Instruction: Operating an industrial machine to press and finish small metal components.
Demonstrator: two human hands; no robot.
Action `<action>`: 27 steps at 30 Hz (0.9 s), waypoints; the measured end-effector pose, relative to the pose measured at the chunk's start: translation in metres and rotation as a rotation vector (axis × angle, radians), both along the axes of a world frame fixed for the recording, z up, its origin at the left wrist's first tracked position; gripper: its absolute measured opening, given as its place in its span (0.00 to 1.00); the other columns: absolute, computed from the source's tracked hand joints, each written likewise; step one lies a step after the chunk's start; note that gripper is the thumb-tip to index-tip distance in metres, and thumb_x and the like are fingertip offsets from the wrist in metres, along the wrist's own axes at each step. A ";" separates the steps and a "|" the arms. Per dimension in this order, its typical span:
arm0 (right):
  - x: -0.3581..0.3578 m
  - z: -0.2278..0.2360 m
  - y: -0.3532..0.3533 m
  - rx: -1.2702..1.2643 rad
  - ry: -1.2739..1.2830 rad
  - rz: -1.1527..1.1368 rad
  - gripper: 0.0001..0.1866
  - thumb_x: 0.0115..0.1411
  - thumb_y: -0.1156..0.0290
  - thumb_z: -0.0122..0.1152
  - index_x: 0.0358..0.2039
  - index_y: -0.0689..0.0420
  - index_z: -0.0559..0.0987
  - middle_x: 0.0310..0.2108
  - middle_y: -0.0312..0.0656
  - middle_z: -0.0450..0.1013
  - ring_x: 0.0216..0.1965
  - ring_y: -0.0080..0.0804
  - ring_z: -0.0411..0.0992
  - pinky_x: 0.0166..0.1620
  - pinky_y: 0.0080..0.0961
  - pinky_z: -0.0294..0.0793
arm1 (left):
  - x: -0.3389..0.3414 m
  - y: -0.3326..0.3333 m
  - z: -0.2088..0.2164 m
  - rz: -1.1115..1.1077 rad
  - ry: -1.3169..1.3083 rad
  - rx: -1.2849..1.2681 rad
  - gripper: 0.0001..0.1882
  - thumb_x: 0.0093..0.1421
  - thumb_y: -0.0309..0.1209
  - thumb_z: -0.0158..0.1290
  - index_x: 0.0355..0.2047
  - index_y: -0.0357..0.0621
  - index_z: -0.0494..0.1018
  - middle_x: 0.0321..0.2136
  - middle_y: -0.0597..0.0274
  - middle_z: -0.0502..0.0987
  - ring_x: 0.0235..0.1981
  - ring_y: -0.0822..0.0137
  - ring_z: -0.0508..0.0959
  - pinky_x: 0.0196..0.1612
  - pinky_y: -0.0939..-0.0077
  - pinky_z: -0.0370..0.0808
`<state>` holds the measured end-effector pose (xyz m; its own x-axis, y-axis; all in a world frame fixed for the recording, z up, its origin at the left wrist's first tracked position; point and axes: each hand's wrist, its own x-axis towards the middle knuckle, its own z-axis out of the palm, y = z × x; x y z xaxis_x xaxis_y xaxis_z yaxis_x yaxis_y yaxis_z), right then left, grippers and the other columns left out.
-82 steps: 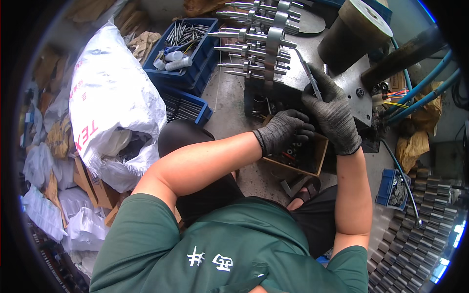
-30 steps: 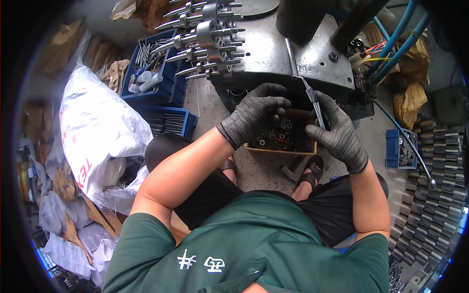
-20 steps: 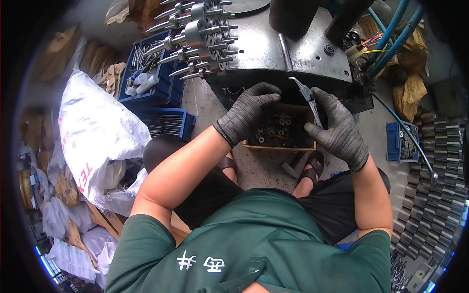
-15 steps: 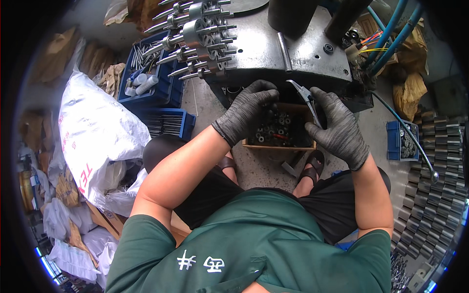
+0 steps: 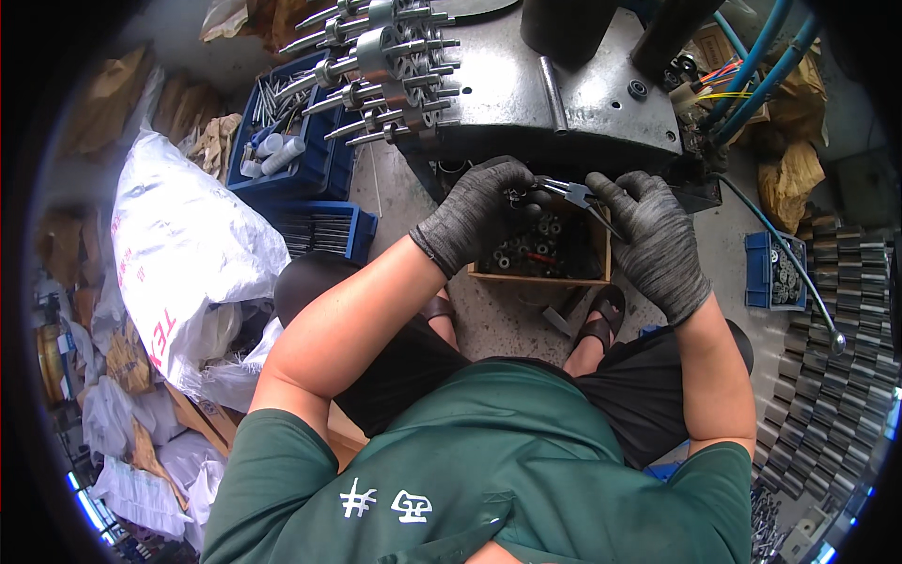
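Note:
My right hand (image 5: 660, 246), in a grey glove, is closed round the handles of a pair of thin-nosed pliers (image 5: 573, 194). The pliers' jaws point left, their tips at the fingers of my gloved left hand (image 5: 474, 214). That hand is curled in a pinch round a small metal piece (image 5: 514, 196), too small to name. Below both hands is a wooden box (image 5: 536, 279) with loose metal rings and washers and a red item in it. Just beyond them is the front edge of a steel machine table (image 5: 601, 108).
A metal rod (image 5: 553, 97) lies on the table, with several shafts with rotors (image 5: 376, 56) at its left. Blue bins (image 5: 329, 226) and a white sack (image 5: 188, 254) stand left. A hose (image 5: 787, 254), a small blue bin (image 5: 757, 273) and stacked metal cylinders (image 5: 836, 367) are right. A hammer (image 5: 558, 320) lies between my feet.
The pliers have swung from pointing up and away to pointing left, and their tips have come to my left hand. My left fingers have turned, showing a small metal piece.

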<state>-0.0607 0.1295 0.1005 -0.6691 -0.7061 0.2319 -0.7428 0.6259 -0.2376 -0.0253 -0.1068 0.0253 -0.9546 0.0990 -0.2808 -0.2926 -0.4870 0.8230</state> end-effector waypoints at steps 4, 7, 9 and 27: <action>0.001 0.001 -0.001 -0.016 -0.016 0.029 0.32 0.46 0.79 0.63 0.55 0.48 0.77 0.43 0.48 0.73 0.45 0.49 0.72 0.49 0.41 0.75 | 0.000 0.001 0.008 0.057 -0.214 0.256 0.03 0.57 0.25 0.53 0.32 0.46 0.72 0.33 0.60 0.74 0.35 0.67 0.77 0.36 0.74 0.79; 0.000 0.001 -0.001 -0.017 -0.046 0.025 0.31 0.47 0.80 0.63 0.55 0.49 0.77 0.43 0.49 0.73 0.46 0.49 0.72 0.49 0.40 0.75 | 0.000 0.001 0.008 0.057 -0.230 0.270 0.03 0.57 0.25 0.53 0.32 0.46 0.72 0.32 0.61 0.74 0.33 0.67 0.76 0.35 0.75 0.78; -0.001 0.000 -0.002 -0.011 -0.055 0.018 0.31 0.47 0.80 0.63 0.55 0.49 0.77 0.43 0.49 0.73 0.46 0.49 0.72 0.49 0.40 0.75 | 0.000 0.002 0.010 0.063 -0.220 0.261 0.02 0.58 0.25 0.52 0.31 0.46 0.72 0.32 0.61 0.74 0.33 0.68 0.76 0.34 0.75 0.78; -0.037 -0.004 -0.078 -0.674 -0.913 -0.044 0.26 0.57 0.74 0.58 0.58 0.65 0.70 0.41 0.48 0.77 0.39 0.28 0.76 0.45 0.25 0.77 | -0.006 0.014 -0.015 0.150 -0.217 0.314 0.19 0.57 0.16 0.44 0.50 0.35 0.66 0.44 0.49 0.75 0.48 0.55 0.78 0.55 0.62 0.77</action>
